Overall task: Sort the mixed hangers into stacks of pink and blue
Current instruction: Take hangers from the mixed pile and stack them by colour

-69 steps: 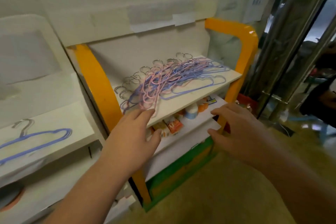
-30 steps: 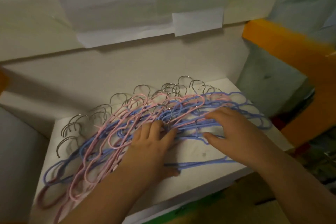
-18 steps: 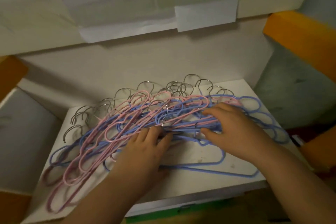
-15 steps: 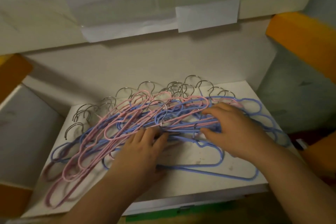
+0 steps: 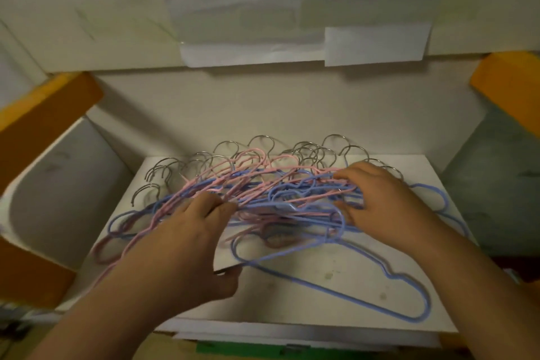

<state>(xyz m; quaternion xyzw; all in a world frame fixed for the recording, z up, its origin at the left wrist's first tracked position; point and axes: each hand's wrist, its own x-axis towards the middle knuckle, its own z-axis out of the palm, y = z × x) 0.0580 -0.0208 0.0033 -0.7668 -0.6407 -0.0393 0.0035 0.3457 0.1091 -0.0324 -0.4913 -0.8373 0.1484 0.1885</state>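
The mixed hangers [image 5: 263,196] lie tangled at the shelf [image 5: 336,280] centre, pink and blue interlaced, hooks toward 12 o'clock. One blue hanger [image 5: 350,269] lies partly free at 5 o'clock. The left hand [image 5: 187,245] and right hand [image 5: 385,204] rest on the pile, fingers curled into the wires; no firm grip is discernible. Risk: lifting one hanger may drag snagged neighbours over the shelf's edge. No containers are visible.
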